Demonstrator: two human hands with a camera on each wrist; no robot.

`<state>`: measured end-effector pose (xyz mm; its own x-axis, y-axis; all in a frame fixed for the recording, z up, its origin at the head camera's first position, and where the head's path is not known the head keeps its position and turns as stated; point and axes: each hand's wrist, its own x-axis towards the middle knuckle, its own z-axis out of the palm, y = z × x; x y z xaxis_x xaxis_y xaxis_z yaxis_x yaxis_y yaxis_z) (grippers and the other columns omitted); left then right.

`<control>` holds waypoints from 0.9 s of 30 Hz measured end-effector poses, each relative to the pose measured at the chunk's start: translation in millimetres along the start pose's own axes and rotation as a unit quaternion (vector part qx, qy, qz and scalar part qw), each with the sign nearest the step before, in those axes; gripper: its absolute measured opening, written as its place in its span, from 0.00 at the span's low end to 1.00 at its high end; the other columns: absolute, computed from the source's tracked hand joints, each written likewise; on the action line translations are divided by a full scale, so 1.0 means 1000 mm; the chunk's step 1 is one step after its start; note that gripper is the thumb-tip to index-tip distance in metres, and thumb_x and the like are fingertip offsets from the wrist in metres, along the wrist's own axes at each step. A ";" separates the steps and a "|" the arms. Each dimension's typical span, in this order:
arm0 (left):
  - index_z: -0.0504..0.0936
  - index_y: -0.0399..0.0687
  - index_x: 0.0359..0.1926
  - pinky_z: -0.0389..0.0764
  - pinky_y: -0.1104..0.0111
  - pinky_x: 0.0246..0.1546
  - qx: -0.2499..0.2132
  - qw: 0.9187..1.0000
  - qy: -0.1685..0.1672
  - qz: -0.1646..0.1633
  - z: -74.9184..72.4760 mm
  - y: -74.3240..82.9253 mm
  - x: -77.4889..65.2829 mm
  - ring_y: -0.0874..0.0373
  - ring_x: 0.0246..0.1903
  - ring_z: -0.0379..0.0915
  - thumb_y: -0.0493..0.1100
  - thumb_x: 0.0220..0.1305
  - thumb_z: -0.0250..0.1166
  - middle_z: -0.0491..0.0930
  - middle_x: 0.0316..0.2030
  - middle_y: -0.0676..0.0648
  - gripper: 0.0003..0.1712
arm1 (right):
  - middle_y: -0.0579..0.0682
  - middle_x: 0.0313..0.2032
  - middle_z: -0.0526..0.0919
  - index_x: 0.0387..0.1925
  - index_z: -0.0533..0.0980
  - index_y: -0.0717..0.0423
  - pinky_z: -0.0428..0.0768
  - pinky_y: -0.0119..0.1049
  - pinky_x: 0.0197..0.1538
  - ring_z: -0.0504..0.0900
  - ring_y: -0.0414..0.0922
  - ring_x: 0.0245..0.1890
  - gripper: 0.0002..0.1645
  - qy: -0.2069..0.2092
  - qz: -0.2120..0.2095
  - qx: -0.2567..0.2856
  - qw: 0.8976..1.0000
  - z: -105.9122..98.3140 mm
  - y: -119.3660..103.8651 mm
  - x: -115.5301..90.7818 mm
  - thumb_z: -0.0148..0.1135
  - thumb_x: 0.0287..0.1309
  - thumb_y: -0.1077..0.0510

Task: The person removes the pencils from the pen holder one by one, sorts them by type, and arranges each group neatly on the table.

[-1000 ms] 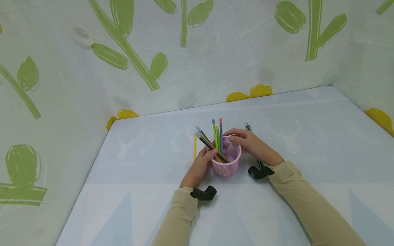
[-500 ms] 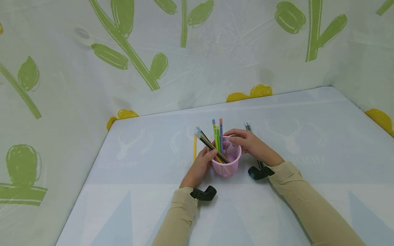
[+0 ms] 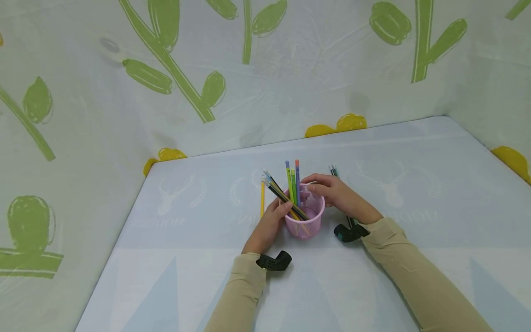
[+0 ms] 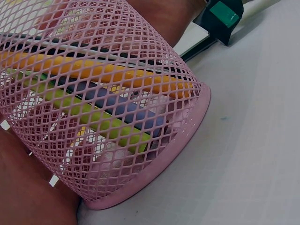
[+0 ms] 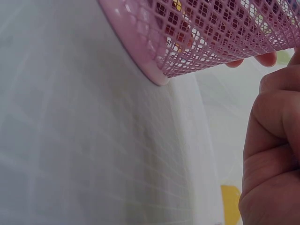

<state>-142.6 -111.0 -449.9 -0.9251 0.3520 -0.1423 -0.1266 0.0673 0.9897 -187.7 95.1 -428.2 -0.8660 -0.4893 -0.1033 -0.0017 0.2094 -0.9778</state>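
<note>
A pink mesh pencil cup (image 3: 304, 229) stands on the table between both hands. Several dark striped pencils (image 3: 275, 188) lean over its left rim. Two green pencils and a purple one (image 3: 297, 180) stand more upright at its back. My left hand (image 3: 267, 227) grips the cup's left side, thumb over the rim by the leaning pencils. On the far right rim, my right hand (image 3: 338, 196) holds the cup with its thumb at the edge. Through the mesh (image 4: 98, 101) the left wrist view shows orange, purple and green pencils inside. The right wrist view has the cup's base ring (image 5: 140, 51) against the tabletop.
A yellow pencil (image 3: 262, 200) lies on the table left of the cup. A few dark pencils (image 3: 334, 170) lie to the right, partly under my right forearm. The pale patterned table (image 3: 199, 276) meets a leaf-print curtain (image 3: 286, 101) at the back.
</note>
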 end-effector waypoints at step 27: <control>0.55 0.51 0.66 0.46 0.64 0.63 -0.006 1.000 0.003 -0.013 0.001 0.002 -0.001 0.65 0.63 0.47 0.66 0.53 0.51 0.58 0.63 0.54 0.44 | 0.48 0.52 0.71 0.49 0.72 0.43 0.76 0.48 0.44 0.70 0.53 0.51 0.23 -0.004 -0.005 0.006 1.000 0.001 0.002 0.001 0.50 0.56 0.39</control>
<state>-141.4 -110.3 -447.8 -0.9236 0.3449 -0.1672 -0.1545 0.0640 0.9859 -187.5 94.2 -430.4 -0.8618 -0.4985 -0.0940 -0.0046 0.1931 -0.9812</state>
